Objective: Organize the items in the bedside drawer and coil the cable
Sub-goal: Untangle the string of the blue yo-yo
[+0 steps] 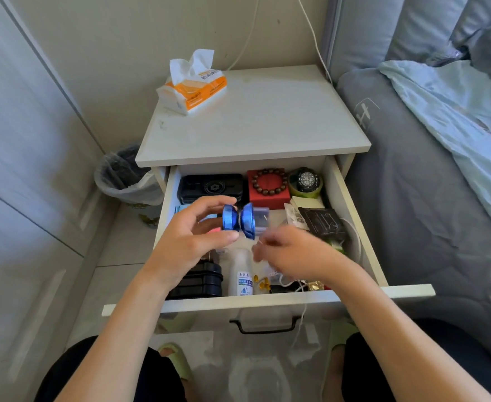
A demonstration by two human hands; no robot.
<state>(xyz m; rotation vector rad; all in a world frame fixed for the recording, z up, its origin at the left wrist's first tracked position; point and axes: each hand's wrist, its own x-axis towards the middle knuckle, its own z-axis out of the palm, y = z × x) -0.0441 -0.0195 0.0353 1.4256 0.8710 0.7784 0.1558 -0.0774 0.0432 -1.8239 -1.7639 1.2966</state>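
The bedside drawer (351,216) stands pulled out under the nightstand top. My left hand (189,236) holds a blue metal yo-yo (238,220) above the drawer, thumb and fingers on its left half. Just to the right and lower, my right hand (293,253) is blurred, its fingers curled as if pinching the thin string (239,224) that runs from the yo-yo's groove. Inside the drawer lie a black case (209,185), a red box (270,198) with a bead bracelet (268,181) on it, a watch (306,181), a white bottle (241,274) and a white cable (354,239) along the right wall.
A tissue pack (195,88) sits on the nightstand top (267,120). A lined waste bin (125,175) stands at the left, the bed (427,169) at the right. A black box (200,280) and small gold bits (263,281) lie near the drawer front. A white cord (315,33) runs up the wall.
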